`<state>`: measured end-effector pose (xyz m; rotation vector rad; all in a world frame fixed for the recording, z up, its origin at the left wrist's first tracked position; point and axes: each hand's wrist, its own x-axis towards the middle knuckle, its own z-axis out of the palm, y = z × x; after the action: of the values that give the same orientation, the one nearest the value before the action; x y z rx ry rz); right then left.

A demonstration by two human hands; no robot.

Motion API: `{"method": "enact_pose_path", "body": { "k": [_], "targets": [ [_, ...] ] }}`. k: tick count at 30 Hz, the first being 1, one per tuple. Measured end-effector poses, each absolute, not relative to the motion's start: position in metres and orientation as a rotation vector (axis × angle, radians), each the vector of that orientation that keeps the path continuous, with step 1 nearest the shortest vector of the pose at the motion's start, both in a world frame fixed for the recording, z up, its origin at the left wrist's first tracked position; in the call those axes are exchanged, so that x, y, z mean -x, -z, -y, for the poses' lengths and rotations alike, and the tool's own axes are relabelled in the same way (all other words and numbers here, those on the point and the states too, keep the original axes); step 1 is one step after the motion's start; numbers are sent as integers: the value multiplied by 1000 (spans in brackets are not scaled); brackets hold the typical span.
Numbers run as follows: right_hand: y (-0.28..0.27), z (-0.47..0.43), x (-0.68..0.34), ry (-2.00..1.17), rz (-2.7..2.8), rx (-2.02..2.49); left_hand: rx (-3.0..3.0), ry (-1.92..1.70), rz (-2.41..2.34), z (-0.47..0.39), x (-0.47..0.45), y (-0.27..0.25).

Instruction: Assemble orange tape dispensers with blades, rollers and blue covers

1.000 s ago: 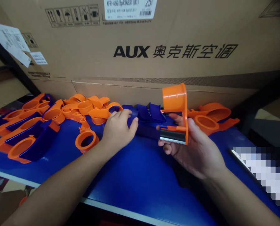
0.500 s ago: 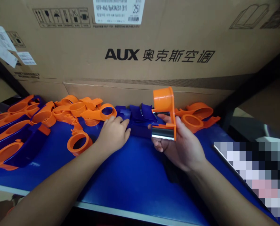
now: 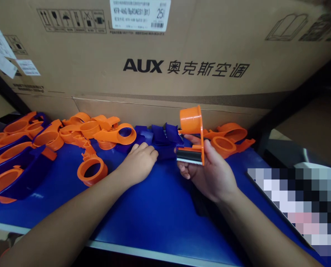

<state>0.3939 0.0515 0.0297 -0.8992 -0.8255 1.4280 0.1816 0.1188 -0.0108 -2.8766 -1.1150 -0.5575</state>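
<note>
My right hand [image 3: 209, 174] holds an orange tape dispenser [image 3: 191, 119] upright above the table. A black roller [image 3: 189, 155] and a serrated metal blade [image 3: 189, 162] cross its lower end, facing me. My left hand [image 3: 140, 163] is closed, knuckles up, at the near edge of the dark blue plastic pieces [image 3: 159, 134]. Its fingertips are turned under, so whatever they hold is hidden. Left of that hand lies a heap of orange dispenser parts [image 3: 91, 128], with one orange ring piece [image 3: 92, 171] nearest to my forearm.
Blue-and-orange dispensers [image 3: 23, 178] lie side by side at the left end of the blue table [image 3: 143, 218]. More orange parts [image 3: 223, 144] sit behind my right hand. A large cardboard box [image 3: 98, 52] stands along the back. Dark posts flank it, and a blurred-out object lies at right.
My left hand has shifted slightly right along the blue pieces, and its fingers have curled in more. The dispenser in my right hand has turned slightly. The view has shifted a little.
</note>
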Motion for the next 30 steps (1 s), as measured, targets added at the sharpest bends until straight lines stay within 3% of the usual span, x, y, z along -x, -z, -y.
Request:
{"method": "enact_pose_path", "body": {
  "k": [17, 26, 30],
  "targets": [
    [-31, -51, -400, -1368, 770, 871, 2493, 1878, 1475, -108, -185, 1],
    [-28, -53, -401, -1328, 691, 877, 2101, 2863, 1955, -117, -191, 0],
    [-26, -53, -400, -1350, 691, 891, 2047, 3351, 1953, -109, -196, -7]
  ]
}}
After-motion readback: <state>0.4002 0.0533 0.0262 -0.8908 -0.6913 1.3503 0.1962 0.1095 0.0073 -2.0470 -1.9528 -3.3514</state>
